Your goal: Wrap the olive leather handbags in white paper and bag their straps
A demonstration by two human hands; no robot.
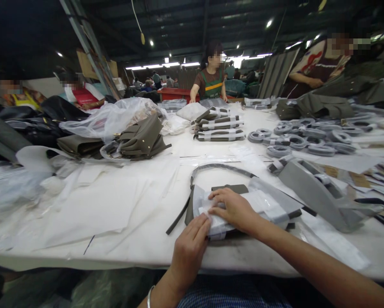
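A dark olive bag (189, 210) lies on the white table, its front covered with white and translucent wrapping (262, 203). Its strap (222, 166), wrapped in clear film, arches behind it, and a loose strap end points to the left. My left hand (190, 244) is at the bag's near left edge, fingers pressed together on the wrapping. Just above it, my right hand (232, 208) rests on top of the wrapping with its fingers somewhat apart. What lies beneath my left fingertips is hidden.
Olive bags (142, 139) and plastic film (105, 117) lie at the back left. Wrapped straps (220, 134) are stacked at centre back, coiled ones (296, 141) at right. A grey form (320, 194) stands right of the bag. People stand beyond the table (92, 205).
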